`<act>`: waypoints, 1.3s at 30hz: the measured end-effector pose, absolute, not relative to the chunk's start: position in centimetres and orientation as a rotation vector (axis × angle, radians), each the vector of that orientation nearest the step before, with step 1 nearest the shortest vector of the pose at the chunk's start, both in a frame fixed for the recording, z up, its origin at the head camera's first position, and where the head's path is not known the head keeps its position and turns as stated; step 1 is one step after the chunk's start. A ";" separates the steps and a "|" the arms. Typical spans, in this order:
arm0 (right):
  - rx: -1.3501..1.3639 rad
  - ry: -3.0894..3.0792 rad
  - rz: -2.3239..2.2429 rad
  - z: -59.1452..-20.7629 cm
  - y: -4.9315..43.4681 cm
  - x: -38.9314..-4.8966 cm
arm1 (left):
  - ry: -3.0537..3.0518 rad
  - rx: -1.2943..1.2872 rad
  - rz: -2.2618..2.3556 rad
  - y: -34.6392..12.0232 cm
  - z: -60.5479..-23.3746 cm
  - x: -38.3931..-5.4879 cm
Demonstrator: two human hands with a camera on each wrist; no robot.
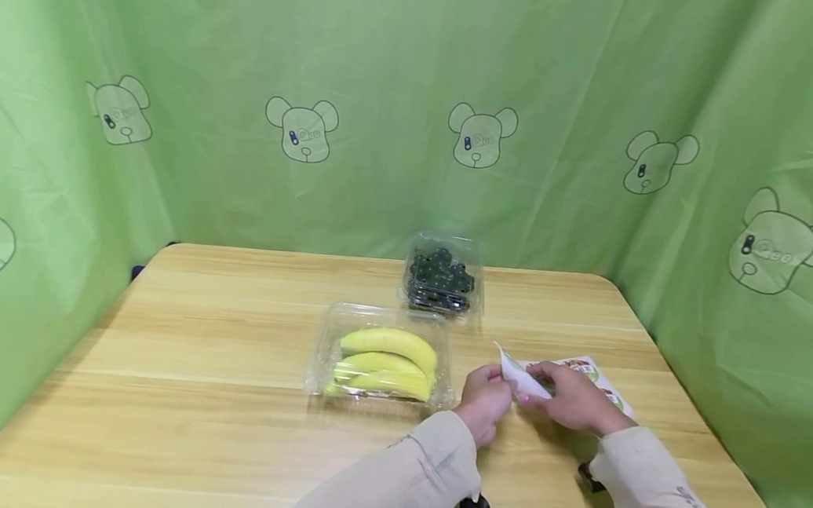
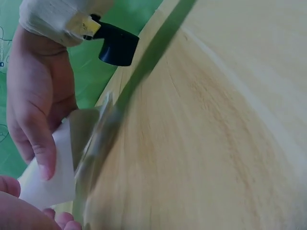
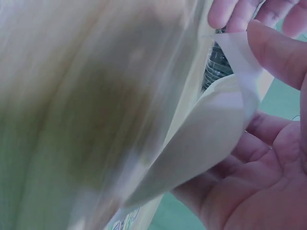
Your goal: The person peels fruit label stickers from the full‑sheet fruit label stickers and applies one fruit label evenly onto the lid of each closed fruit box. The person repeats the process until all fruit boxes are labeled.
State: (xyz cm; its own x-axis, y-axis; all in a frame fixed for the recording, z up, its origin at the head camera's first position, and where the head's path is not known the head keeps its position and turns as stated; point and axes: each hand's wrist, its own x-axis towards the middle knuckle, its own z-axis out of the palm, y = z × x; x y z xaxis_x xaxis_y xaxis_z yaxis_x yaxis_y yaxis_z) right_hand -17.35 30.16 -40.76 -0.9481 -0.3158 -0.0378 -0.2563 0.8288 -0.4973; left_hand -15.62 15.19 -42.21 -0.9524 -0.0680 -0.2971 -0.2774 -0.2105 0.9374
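Observation:
A white sheet of stickers, printed with colourful round labels, lies at the right of the table, its near left part bent up. My right hand holds the bent part, thumb on one face and fingers behind, as the right wrist view shows. My left hand pinches at the sheet's left corner, fingers curled, close to the right fingertips. In the left wrist view the blank back of the sheet shows under the right thumb. Left of the hands is a clear plastic box with several yellow bananas inside.
Behind the banana box, near the table's far edge, stands another clear plastic box with dark grapes. Green curtains with bear-head drawings surround the wooden table on its back and sides.

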 end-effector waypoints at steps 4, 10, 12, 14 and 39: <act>-0.460 2.903 -0.745 -40.6 30.3 -17.3 | 1.897 -0.398 2.300 15.2 -42.4 -15.8; -0.470 2.915 -0.737 -40.5 30.7 -17.2 | 1.934 -0.380 2.281 15.3 -42.6 -16.0; -0.475 2.917 -0.739 -40.5 30.9 -17.3 | 1.958 -0.375 2.267 15.3 -42.5 -16.0; -0.480 2.916 -0.735 -40.4 30.9 -17.4 | 1.950 -0.375 2.268 15.3 -42.5 -16.0; -0.604 3.023 -0.849 -40.1 30.6 -18.1 | 1.749 -0.364 2.228 14.8 -42.5 -15.8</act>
